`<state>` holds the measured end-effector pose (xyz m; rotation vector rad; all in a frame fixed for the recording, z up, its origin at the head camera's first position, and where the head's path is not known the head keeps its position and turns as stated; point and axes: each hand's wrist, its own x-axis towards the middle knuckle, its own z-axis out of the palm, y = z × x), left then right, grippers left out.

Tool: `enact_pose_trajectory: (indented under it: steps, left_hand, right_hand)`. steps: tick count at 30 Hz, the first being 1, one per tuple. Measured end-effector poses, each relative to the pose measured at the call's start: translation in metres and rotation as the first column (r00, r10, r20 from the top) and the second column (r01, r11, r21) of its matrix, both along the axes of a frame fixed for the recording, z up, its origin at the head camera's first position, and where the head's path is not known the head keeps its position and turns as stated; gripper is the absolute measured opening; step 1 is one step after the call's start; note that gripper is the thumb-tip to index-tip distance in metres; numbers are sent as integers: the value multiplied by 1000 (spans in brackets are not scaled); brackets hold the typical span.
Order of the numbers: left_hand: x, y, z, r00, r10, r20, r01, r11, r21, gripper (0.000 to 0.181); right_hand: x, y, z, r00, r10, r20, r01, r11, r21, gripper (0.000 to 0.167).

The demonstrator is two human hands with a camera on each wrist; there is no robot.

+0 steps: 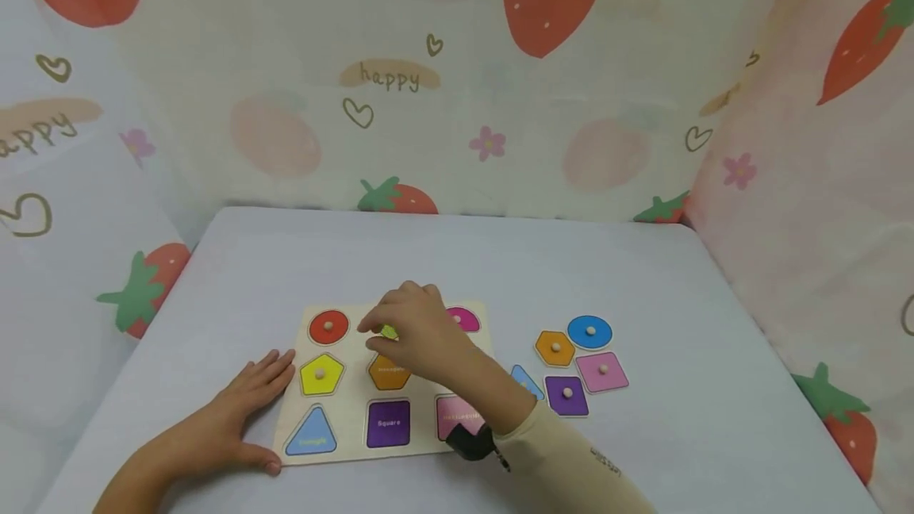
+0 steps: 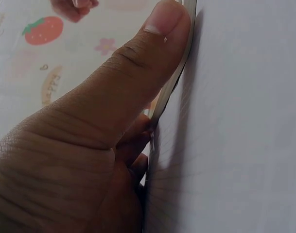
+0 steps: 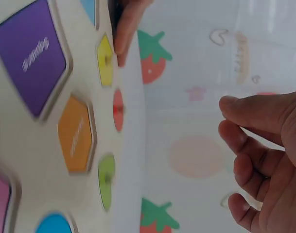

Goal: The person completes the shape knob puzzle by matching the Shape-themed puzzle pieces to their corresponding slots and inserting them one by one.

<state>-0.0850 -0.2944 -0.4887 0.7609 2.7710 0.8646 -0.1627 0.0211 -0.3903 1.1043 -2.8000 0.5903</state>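
A wooden shape puzzle board (image 1: 351, 431) lies on the white table. My left hand (image 1: 228, 419) rests at its left edge, fingers extended, thumb touching the near corner. Above the board hovers my right hand (image 1: 421, 331), its fingers loosely bent with nothing between them. Below it, a green knobbed piece (image 3: 105, 182) sits in the board. A red circle (image 1: 317, 333), a yellow pentagon (image 1: 328, 383) and a magenta piece (image 1: 467, 317) with knobs are also in place. The orange hexagon slot (image 1: 389, 377), purple square slot (image 1: 389, 435) and blue triangle slot (image 1: 312, 427) show bare printed bottoms.
Loose knobbed pieces lie right of the board: a blue oval-looking piece (image 1: 580, 326), an orange hexagon (image 1: 546, 349), a pink rectangle (image 1: 614, 375), a purple square (image 1: 564, 404) and a light blue triangle (image 1: 524, 379), partly behind the right forearm. Strawberry-printed cloth (image 1: 464, 101) encloses the table.
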Motion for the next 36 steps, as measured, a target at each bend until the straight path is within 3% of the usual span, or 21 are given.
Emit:
enact_pose_trajectory:
  steps: [8, 19, 28, 36]
  left_hand:
    - [1, 0, 0, 1000, 16, 13, -16, 1000, -16, 125]
    - [1, 2, 1, 997, 43, 58, -41, 998, -42, 126]
    - [0, 1, 2, 992, 81, 97, -74, 994, -77, 129]
    - [1, 4, 4, 992, 71, 100, -65, 996, -63, 128]
  right_hand:
    - [-6, 60, 5, 999, -17, -32, 13, 994, -113, 17]
    - [-9, 141, 2, 989, -136, -53, 127, 981, -148, 18]
    - [-14, 196, -20, 984, -176, 18, 176, 972, -158, 18]
    - [-18, 225, -43, 973, -211, 92, 220, 970, -99, 19]
